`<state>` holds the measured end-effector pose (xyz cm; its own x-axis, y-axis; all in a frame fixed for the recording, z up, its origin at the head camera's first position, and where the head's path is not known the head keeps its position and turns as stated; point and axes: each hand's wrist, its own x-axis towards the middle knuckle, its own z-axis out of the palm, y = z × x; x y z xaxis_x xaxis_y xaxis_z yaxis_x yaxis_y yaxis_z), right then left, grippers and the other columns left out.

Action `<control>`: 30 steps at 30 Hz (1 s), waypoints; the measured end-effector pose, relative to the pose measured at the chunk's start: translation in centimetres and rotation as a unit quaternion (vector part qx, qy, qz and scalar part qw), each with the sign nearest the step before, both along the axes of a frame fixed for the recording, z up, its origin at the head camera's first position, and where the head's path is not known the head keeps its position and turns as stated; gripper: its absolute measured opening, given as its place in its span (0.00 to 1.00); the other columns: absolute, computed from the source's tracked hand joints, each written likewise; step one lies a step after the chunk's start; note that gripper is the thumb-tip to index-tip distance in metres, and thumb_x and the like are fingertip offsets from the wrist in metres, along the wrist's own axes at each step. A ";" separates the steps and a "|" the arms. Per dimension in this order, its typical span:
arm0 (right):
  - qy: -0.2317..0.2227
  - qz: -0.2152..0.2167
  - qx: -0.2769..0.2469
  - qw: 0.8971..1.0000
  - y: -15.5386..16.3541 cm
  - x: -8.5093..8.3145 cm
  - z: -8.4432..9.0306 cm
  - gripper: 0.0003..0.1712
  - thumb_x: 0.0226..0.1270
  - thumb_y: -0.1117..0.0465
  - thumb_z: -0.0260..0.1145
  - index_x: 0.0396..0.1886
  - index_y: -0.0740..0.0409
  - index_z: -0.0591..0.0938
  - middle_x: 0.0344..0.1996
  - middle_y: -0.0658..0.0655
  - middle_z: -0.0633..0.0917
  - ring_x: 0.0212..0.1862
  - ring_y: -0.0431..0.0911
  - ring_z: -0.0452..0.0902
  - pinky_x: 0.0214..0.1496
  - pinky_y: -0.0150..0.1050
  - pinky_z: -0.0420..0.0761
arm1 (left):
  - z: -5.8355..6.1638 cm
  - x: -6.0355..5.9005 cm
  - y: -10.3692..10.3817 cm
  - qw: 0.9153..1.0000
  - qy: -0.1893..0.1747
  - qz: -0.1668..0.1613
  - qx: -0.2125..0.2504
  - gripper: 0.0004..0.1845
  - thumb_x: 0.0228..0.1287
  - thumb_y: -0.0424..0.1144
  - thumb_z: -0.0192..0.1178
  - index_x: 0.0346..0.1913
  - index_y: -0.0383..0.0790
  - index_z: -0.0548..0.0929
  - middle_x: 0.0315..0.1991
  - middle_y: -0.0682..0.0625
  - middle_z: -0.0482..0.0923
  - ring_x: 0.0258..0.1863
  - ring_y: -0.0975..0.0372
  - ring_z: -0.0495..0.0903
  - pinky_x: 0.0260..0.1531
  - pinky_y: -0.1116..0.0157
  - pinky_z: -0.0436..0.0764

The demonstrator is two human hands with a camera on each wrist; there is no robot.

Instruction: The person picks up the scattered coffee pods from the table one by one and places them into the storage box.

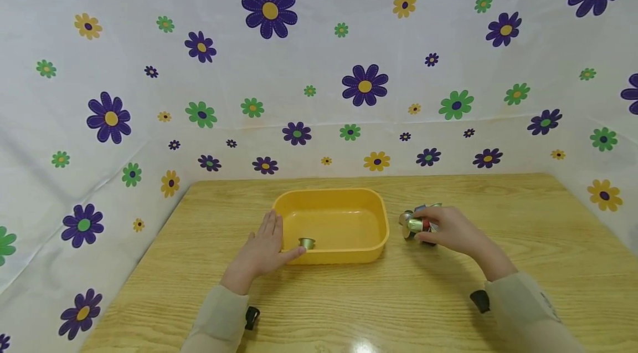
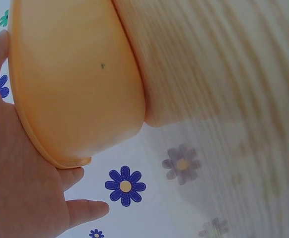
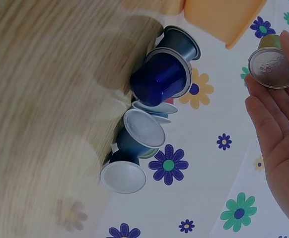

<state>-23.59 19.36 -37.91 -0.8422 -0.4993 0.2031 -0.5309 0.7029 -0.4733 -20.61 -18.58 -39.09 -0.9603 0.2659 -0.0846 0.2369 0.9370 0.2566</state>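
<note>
Sitting alone in the yellow tub [image 1: 349, 200]: one capsule [image 1: 306, 242].

wooden table [image 1: 498, 297] — yellow tub [image 1: 370, 256] | capsule heap [image 1: 417, 220]

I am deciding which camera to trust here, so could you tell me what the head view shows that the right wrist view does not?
Only the head view shows the left hand resting against the yellow tub, the single capsule inside it, and the flowered backdrop as a whole. Only the right wrist view separates the heap into individual capsules with their foil lids, and shows the gold capsule at the fingertips. Both show the right hand, the heap, the tub and the wooden table.
</note>
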 end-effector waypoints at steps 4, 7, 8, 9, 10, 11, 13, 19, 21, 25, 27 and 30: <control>-0.004 0.004 -0.002 1.000 -0.4 0.0 0.3 0.22 0.49 0.60 0.69 0.45 0.64 0.78 0.38 0.59 0.81 0.35 0.49 0.74 0.39 0.46 0.75 | 0.0 0.0 0.0 1.000 0.000 0.000 -0.001 0.52 0.55 0.68 0.43 0.65 0.24 0.44 0.67 0.34 0.34 0.66 0.48 0.35 0.56 0.42 0.49; -0.009 0.004 0.004 1.000 -0.7 0.0 0.4 0.22 0.50 0.60 0.69 0.46 0.64 0.78 0.37 0.57 0.81 0.33 0.48 0.73 0.35 0.42 0.74 | 0.0 0.0 0.0 1.000 0.000 0.000 -0.002 0.53 0.55 0.68 0.43 0.65 0.24 0.44 0.67 0.34 0.34 0.66 0.47 0.35 0.56 0.41 0.49; -0.011 0.004 0.005 1.000 -0.8 -0.1 0.4 0.22 0.50 0.59 0.69 0.46 0.64 0.78 0.36 0.56 0.81 0.32 0.48 0.72 0.34 0.40 0.74 | 0.0 0.0 0.0 1.000 -0.001 0.000 -0.002 0.53 0.55 0.68 0.43 0.65 0.24 0.44 0.67 0.34 0.34 0.66 0.48 0.35 0.56 0.41 0.49; -0.014 0.003 0.006 1.000 -0.9 -0.1 0.4 0.23 0.50 0.59 0.69 0.46 0.63 0.78 0.36 0.55 0.81 0.31 0.47 0.71 0.32 0.38 0.73 | 0.0 0.0 0.0 1.000 0.000 0.000 -0.002 0.53 0.55 0.68 0.43 0.65 0.24 0.44 0.67 0.34 0.34 0.66 0.48 0.35 0.56 0.42 0.49; -0.018 0.002 0.006 1.000 -0.9 -0.2 0.4 0.23 0.51 0.59 0.69 0.47 0.63 0.78 0.35 0.54 0.81 0.30 0.47 0.70 0.31 0.37 0.72 | 0.0 0.0 0.0 1.000 -0.001 0.001 -0.002 0.53 0.55 0.68 0.43 0.65 0.24 0.44 0.67 0.34 0.34 0.66 0.48 0.35 0.56 0.42 0.49; -0.022 0.000 0.004 1.000 -1.0 -0.2 0.4 0.23 0.51 0.58 0.69 0.47 0.62 0.78 0.35 0.54 0.80 0.30 0.46 0.70 0.30 0.36 0.71 | 0.0 0.0 0.0 1.000 -0.001 0.001 -0.003 0.53 0.55 0.68 0.43 0.65 0.24 0.44 0.67 0.35 0.34 0.66 0.48 0.35 0.56 0.42 0.49; -0.030 -0.001 -0.002 1.000 -1.2 -0.3 0.4 0.23 0.51 0.58 0.69 0.47 0.62 0.78 0.35 0.53 0.80 0.30 0.46 0.70 0.31 0.36 0.71 | 0.1 0.0 0.0 1.000 0.000 0.000 -0.002 0.53 0.55 0.68 0.43 0.65 0.24 0.44 0.67 0.34 0.34 0.66 0.48 0.35 0.56 0.41 0.49; -0.036 0.007 -0.014 0.999 -1.7 -0.3 0.5 0.23 0.51 0.57 0.69 0.46 0.62 0.78 0.38 0.56 0.81 0.35 0.49 0.73 0.38 0.43 0.75 | 0.1 0.1 0.0 1.000 0.002 -0.002 0.000 0.53 0.54 0.69 0.42 0.65 0.24 0.44 0.67 0.35 0.34 0.66 0.48 0.35 0.56 0.42 0.50; -0.033 0.010 -0.017 0.999 -1.9 -0.3 0.6 0.23 0.50 0.57 0.69 0.46 0.62 0.78 0.38 0.56 0.81 0.35 0.49 0.73 0.38 0.43 0.75 | 0.0 0.1 0.0 1.000 0.001 -0.001 -0.002 0.53 0.54 0.69 0.42 0.65 0.25 0.44 0.67 0.35 0.33 0.66 0.48 0.34 0.56 0.42 0.50; -0.028 0.020 -0.022 0.999 -2.5 -0.3 0.8 0.23 0.51 0.59 0.69 0.47 0.62 0.78 0.38 0.56 0.81 0.35 0.49 0.73 0.37 0.41 0.74 | 0.0 0.1 0.0 1.000 0.002 0.000 0.001 0.53 0.55 0.68 0.42 0.65 0.25 0.44 0.67 0.35 0.33 0.66 0.49 0.33 0.56 0.42 0.49; -0.023 0.025 -0.019 0.999 -2.7 -0.3 0.9 0.22 0.51 0.60 0.68 0.47 0.62 0.78 0.38 0.55 0.81 0.34 0.48 0.73 0.36 0.39 0.74 | 0.0 0.1 0.0 1.000 0.003 0.000 0.003 0.52 0.55 0.68 0.43 0.65 0.24 0.44 0.67 0.35 0.33 0.66 0.48 0.34 0.56 0.42 0.49; -0.021 0.030 -0.023 0.999 -3.1 -0.3 0.9 0.22 0.52 0.60 0.68 0.47 0.63 0.78 0.36 0.54 0.80 0.31 0.46 0.71 0.33 0.37 0.73 | 0.0 0.1 -0.1 1.000 0.002 0.002 0.004 0.52 0.55 0.68 0.43 0.65 0.25 0.44 0.67 0.35 0.33 0.66 0.49 0.33 0.56 0.42 0.49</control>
<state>-23.93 16.23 -36.96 -0.8195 -0.5401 0.1916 -0.5500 0.6472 -0.5278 -20.51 -18.64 -39.11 -0.9614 0.2635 -0.0791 0.2348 0.9358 0.2630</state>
